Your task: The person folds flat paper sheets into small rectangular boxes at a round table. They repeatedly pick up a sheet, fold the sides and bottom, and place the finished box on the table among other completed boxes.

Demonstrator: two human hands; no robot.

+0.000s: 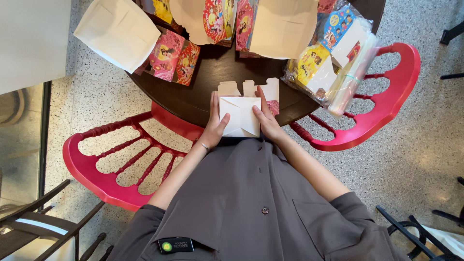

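White paper box (240, 116) gripped between left hand (214, 126) and right hand (267, 121).

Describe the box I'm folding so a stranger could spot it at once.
At the near edge of the dark round table, between the left hand and right hand, sits the small cardboard box. Unlike the colourful flat cartons beyond, its plain white folded flaps face up.

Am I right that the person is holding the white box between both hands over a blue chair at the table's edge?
Not quite: the chair is red, not blue, as the head view shows. Both the left hand and right hand do hold the white box at the table edge.
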